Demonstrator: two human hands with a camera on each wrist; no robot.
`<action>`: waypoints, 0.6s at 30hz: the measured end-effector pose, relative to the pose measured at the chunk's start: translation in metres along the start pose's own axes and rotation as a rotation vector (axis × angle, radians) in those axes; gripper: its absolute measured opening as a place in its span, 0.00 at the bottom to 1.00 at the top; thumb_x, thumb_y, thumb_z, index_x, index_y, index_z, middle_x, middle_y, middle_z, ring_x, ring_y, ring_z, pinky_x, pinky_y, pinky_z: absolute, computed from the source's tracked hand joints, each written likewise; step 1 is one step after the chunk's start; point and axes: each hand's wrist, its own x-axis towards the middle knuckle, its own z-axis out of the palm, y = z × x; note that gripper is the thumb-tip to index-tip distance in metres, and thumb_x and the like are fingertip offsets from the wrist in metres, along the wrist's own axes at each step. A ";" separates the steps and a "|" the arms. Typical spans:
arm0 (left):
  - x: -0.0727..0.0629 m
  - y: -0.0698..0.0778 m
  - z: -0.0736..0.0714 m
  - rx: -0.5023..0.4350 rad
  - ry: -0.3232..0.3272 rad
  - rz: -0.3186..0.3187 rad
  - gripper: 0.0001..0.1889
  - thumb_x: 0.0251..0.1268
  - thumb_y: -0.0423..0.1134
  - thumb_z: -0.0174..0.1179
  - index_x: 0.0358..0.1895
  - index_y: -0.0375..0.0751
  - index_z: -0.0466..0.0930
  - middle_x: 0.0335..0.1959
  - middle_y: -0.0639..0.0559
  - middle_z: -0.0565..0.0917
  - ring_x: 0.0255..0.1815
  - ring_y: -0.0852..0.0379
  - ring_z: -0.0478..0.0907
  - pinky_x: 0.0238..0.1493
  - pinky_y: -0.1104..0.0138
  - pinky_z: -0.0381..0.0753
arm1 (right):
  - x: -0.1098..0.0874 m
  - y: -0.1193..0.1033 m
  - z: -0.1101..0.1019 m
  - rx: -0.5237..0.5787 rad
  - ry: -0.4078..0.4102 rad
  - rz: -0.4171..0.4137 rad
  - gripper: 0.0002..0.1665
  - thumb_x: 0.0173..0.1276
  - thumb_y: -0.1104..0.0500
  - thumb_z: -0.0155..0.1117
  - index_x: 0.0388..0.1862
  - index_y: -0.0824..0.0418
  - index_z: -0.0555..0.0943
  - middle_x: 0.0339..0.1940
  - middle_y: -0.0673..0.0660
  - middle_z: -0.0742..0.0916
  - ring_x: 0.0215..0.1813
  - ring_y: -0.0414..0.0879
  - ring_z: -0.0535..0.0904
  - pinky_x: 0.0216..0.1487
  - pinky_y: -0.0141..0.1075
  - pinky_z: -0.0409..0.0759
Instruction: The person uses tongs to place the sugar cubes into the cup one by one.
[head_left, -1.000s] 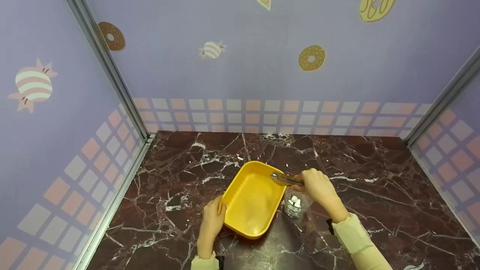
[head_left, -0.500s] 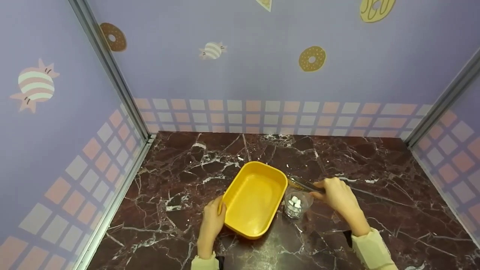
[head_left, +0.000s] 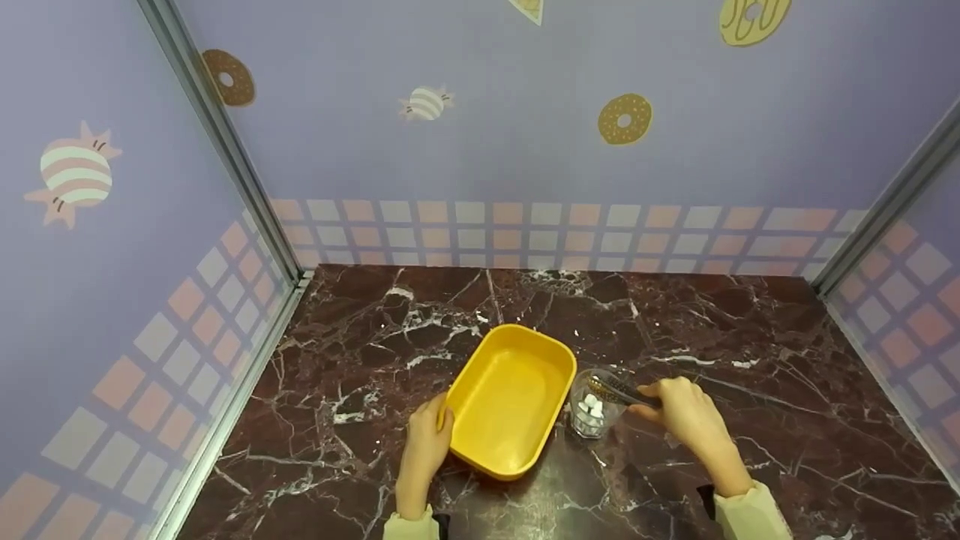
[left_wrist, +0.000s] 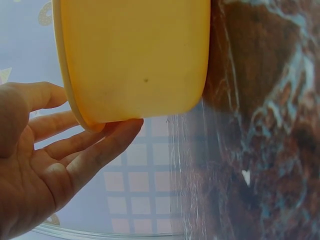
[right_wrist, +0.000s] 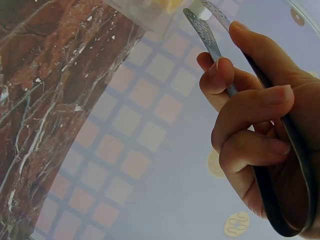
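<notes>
My left hand (head_left: 427, 442) grips the left rim of a yellow plastic bin (head_left: 506, 409); in the left wrist view its fingers (left_wrist: 100, 150) lie along the bin's wall. In my right hand (head_left: 686, 409) is a pair of tongs (right_wrist: 202, 35) with dark handles and perforated metal tips. Those tips reach over a clear cup (head_left: 589, 431) just right of the bin. Several small white pieces (head_left: 591, 405) lie in the cup. Between the tong tips the right wrist view shows a white piece (right_wrist: 202, 11). The bin's inside shows only bare yellow.
Bin and cup stand on a dark red marbled tabletop (head_left: 375, 450). Behind it rises a lilac wall (head_left: 510, 135) with sweets and check patterns. Side panels with metal frame strips (head_left: 232, 172) close off left and right.
My right hand has moved right and toward me, taking the tongs from over the bin's right rim to over the cup. My left hand and the bin have stayed in place.
</notes>
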 end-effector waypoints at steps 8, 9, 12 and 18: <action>0.000 0.001 0.001 0.014 0.023 0.022 0.13 0.57 0.28 0.53 0.45 0.23 0.75 0.39 0.30 0.80 0.42 0.38 0.78 0.41 0.55 0.79 | -0.004 0.000 0.004 0.020 -0.045 0.014 0.22 0.48 0.49 0.69 0.41 0.58 0.84 0.35 0.62 0.86 0.22 0.50 0.79 0.19 0.39 0.71; 0.000 0.001 0.001 0.016 0.024 0.024 0.13 0.57 0.28 0.53 0.45 0.23 0.75 0.39 0.30 0.80 0.42 0.38 0.78 0.41 0.55 0.79 | -0.005 0.000 0.004 0.022 -0.044 0.010 0.22 0.47 0.49 0.69 0.41 0.59 0.84 0.35 0.63 0.86 0.20 0.48 0.77 0.18 0.38 0.70; 0.000 0.000 0.001 0.016 0.022 0.018 0.14 0.58 0.28 0.53 0.46 0.23 0.75 0.39 0.31 0.80 0.42 0.39 0.78 0.42 0.55 0.79 | -0.007 -0.001 0.005 0.031 -0.034 0.000 0.22 0.48 0.50 0.69 0.41 0.60 0.84 0.31 0.62 0.86 0.16 0.43 0.73 0.15 0.34 0.66; 0.000 -0.001 0.002 0.031 0.040 0.043 0.13 0.56 0.27 0.54 0.44 0.22 0.76 0.38 0.30 0.80 0.41 0.39 0.78 0.41 0.55 0.79 | -0.011 0.001 0.005 0.045 -0.029 0.017 0.23 0.49 0.50 0.68 0.42 0.61 0.83 0.18 0.56 0.83 0.12 0.40 0.63 0.14 0.32 0.60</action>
